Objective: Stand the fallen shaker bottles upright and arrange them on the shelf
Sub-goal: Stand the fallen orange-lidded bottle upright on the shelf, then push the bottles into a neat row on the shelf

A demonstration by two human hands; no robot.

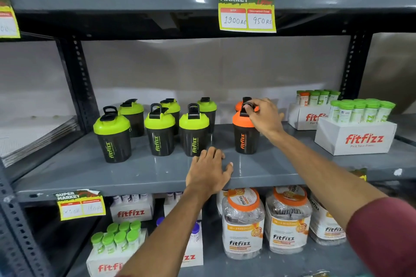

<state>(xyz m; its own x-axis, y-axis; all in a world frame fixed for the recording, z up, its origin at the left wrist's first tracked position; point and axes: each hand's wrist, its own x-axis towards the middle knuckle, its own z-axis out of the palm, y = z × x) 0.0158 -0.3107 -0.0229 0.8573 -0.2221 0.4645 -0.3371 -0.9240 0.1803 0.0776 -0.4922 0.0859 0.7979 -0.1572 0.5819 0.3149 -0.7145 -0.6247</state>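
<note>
Head-camera view of a grey metal shelf stocked with Fitfizz goods: the right hand pinches the black flip cap of an upright orange-lidded shaker bottle, fingers narrowed around the cap's loop. A second orange lid shows just behind it. The left hand rests flat on the shelf's front edge, fingers spread wide and holding nothing, just in front of the nearest of six green-lidded shaker bottles, all upright in two rows to the left. White boxes of green-capped tubes stand at right. A yellow price tag hangs from the shelf above.
</note>
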